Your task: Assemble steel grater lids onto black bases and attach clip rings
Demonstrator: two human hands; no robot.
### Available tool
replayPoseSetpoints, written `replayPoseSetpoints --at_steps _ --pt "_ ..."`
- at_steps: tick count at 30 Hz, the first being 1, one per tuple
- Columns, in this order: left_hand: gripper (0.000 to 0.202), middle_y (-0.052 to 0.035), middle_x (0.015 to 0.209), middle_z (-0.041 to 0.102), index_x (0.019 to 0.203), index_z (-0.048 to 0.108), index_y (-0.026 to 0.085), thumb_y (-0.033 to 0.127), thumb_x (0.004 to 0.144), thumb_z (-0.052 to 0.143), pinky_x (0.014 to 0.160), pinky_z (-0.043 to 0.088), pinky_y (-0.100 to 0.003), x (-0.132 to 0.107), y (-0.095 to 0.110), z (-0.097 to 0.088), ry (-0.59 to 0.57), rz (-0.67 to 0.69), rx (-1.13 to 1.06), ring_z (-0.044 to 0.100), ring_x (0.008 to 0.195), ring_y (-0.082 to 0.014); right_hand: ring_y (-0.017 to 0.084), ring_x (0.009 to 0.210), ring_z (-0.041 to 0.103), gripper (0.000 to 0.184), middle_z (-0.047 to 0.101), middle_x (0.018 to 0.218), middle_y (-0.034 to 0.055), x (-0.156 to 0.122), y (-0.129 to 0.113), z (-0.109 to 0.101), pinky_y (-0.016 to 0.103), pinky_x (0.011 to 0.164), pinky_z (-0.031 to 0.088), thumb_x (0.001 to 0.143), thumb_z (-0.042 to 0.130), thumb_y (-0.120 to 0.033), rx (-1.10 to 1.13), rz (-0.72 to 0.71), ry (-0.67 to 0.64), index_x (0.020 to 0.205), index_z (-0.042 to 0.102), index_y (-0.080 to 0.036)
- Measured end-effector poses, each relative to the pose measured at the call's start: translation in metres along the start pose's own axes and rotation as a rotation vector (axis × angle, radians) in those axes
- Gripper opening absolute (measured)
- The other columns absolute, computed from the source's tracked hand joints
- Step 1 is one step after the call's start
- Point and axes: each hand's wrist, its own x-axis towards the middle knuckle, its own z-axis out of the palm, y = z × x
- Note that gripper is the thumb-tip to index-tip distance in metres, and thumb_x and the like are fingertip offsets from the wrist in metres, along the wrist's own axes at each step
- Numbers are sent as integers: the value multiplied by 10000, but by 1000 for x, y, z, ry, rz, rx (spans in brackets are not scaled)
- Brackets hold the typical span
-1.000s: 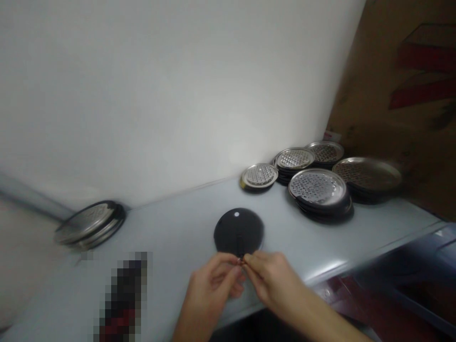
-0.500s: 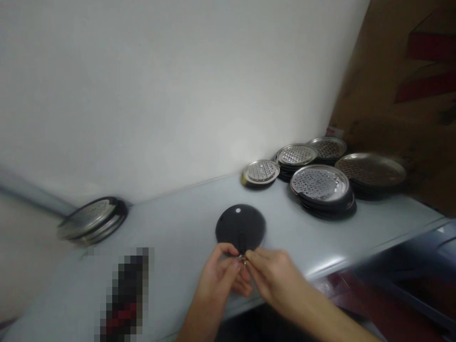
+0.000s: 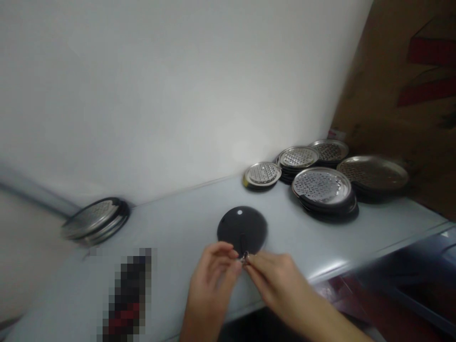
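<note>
At the near edge of the bench [image 3: 171, 270], the right hand [image 3: 280, 275] pinches a small metal piece [image 3: 245, 259] before the black disc [image 3: 242, 225]; I cannot tell whether the left hand [image 3: 212, 273] grips it. A slipping pinch could drop it.

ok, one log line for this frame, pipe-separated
left hand: at small shiny piece | right hand: pinching it | black disc: on table, just beyond hands | stacked perforated metal discs: further right

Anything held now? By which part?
A small shiny piece, pinched in fingertips of the right hand, left hand close by; which part is gripped is too blurred to tell.
</note>
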Motion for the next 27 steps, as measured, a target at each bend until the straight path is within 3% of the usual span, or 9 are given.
replayPoseSetpoints --at_steps 4,5,7,8,10,13,20,24,27 --pt "76 -35 853 778 876 768 219 242 875 696 762 610 -239 0 3 -6 -85 215 343 750 804 -189 207 873 706 186 730 948 72 -5 -3 -2 287 799 519 988 566 -182 65 122 -48 1103 712 -195" --pt "108 -27 857 783 878 778 230 217 887 671 754 609 -230 0 4 -7 -98 278 382 753 800 -181 220 915 703 280 728 1029 84 -5 -3 -3 303 823 531 943 640 -203 87 153 -34 1220 681 -200" --pt "151 -10 858 788 885 781 247 173 894 649 731 606 -206 2 7 -8 -123 388 427 755 784 -162 233 1014 685 643 676 1239 108 -4 -3 -7 319 859 548 845 754 -214 176 173 2 1447 529 -225" --pt "159 -5 858 789 887 778 249 160 896 647 729 605 -200 3 8 -8 -136 427 444 755 782 -156 227 1047 676 719 648 1302 106 -2 -3 -9 313 866 553 828 766 -208 241 157 17 1488 482 -241" --pt "155 -7 855 789 886 767 242 155 910 641 730 608 -205 6 9 -8 -140 491 475 756 778 -155 197 1013 687 538 689 1235 74 4 -2 -11 286 845 559 875 708 -186 359 112 27 1394 583 -248" --pt "146 -23 862 783 885 738 222 174 944 614 744 611 -233 14 6 -8 -118 563 556 754 796 -171 181 855 706 186 758 964 43 14 7 -10 277 783 552 948 612 -160 349 62 78 1075 739 -208" --pt "194 -24 841 755 861 699 220 141 963 554 753 597 -321 30 -17 -13 -185 647 710 719 804 -204 233 933 641 209 736 944 59 15 41 -1 399 863 469 965 571 -95 84 -187 155 1000 738 -214" --pt "215 -27 855 740 878 673 209 79 965 525 948 568 -418 34 -22 -15 -271 679 776 695 863 -211 238 964 593 183 692 929 58 12 48 3 437 892 444 988 549 -108 -19 -268 204 1014 701 -206" --pt "216 -23 883 742 894 671 209 61 964 530 999 552 -411 37 -23 -16 -309 697 749 688 885 -199 219 946 588 183 656 946 60 12 52 6 476 980 435 993 530 -108 -24 -283 213 1022 686 -198"
